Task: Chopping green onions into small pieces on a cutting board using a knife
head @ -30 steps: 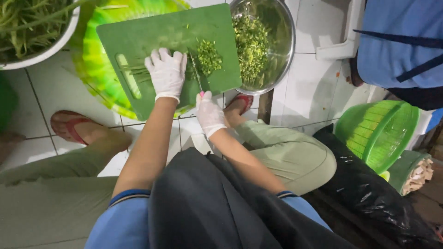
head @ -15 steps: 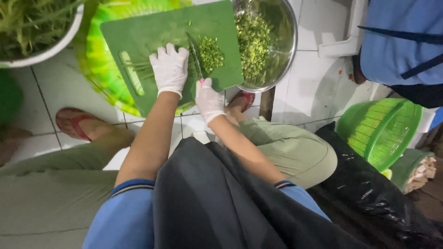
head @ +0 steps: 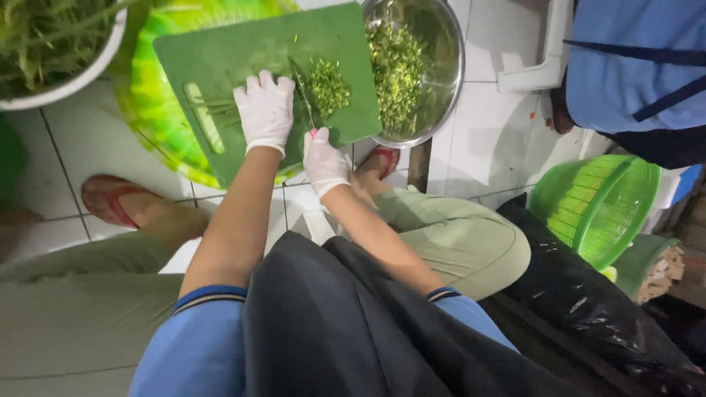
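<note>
The left hand presses flat on green stalks atop the cutting board; the right hand grips a knife just beside those fingertips. A slipping stalk could bring the blade onto them.

- Two gloved hands: left hand, right hand
- One knife
- One green cutting board
- One steel bowl
- One white bowl
- Two red sandals: one, another
- One green basket
</note>
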